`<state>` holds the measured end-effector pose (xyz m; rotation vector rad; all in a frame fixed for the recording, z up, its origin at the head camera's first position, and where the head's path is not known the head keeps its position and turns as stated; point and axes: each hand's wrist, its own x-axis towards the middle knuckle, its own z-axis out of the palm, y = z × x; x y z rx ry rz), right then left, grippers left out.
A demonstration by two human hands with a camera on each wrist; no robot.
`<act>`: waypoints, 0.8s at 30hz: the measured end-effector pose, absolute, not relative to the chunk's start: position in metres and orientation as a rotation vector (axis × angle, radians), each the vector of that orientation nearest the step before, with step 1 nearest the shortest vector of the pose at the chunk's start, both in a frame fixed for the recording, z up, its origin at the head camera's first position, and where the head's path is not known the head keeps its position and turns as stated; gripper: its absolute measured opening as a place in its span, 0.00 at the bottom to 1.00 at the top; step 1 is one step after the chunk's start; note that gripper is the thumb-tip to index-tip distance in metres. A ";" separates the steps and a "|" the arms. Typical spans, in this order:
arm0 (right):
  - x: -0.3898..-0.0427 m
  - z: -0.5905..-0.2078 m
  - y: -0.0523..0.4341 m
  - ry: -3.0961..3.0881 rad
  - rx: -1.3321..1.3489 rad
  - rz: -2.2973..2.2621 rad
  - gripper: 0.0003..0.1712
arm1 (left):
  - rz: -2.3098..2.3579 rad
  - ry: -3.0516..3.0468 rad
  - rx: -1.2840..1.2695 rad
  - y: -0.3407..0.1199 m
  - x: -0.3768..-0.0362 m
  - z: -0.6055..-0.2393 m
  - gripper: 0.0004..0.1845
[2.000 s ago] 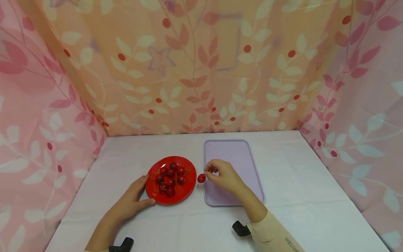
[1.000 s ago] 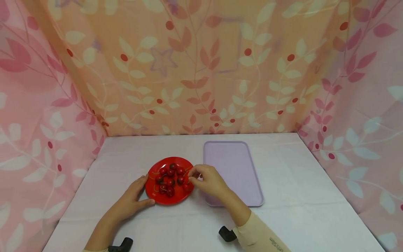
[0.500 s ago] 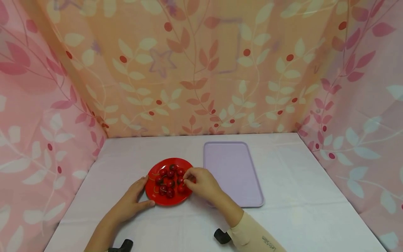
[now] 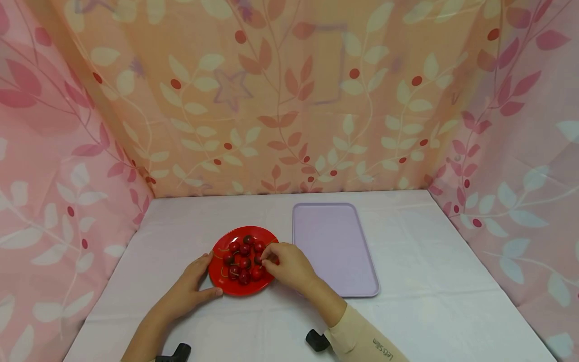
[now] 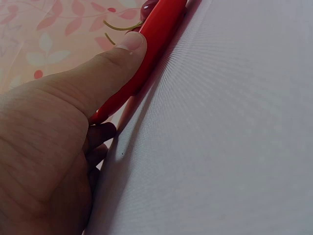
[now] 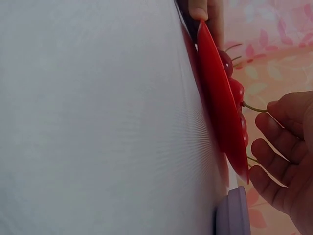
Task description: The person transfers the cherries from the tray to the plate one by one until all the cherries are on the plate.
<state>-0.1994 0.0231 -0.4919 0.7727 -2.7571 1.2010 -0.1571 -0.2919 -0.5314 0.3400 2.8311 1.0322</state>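
A red plate [image 4: 244,231] holds several dark red cherries [image 4: 245,263] with thin stems. My left hand [image 4: 192,284] grips the plate's left rim; in the left wrist view the thumb [image 5: 129,46] lies against the edge, with the other fingers partly hidden beyond it. Over the plate's right side, my right hand [image 4: 291,266] pinches the stem [image 6: 255,107] of a bright red cherry [image 4: 258,272] between thumb and forefinger. That cherry [image 6: 236,91] sits low among the others in the right wrist view. The remaining right fingers are loosely bent near the rim.
To the right of the plate lies a pale purple rectangular tray [image 4: 332,241], partly behind the right hand. A white cloth [image 4: 253,327] covers the table. Patterned curtains [image 4: 280,100] stand at the back and both sides.
My right hand has moved left from the tray's edge to the plate, carrying the cherry by its stem and lowering it beside the others. The left hand has stayed at the rim.
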 end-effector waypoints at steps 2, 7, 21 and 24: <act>-0.199 -0.492 0.024 -2.758 0.775 1.198 0.04 | 1.034 2.831 0.339 -0.292 -0.157 -0.531 0.60; -0.198 -0.491 0.025 -2.764 0.767 1.215 0.03 | 1.028 2.831 0.334 -0.292 -0.157 -0.530 0.60; -0.199 -0.491 0.028 -2.776 0.816 1.151 0.04 | 1.041 2.839 0.349 -0.292 -0.157 -0.531 0.60; -0.199 -0.490 0.030 -2.778 0.828 1.112 0.05 | 1.045 2.836 0.347 -0.291 -0.157 -0.531 0.60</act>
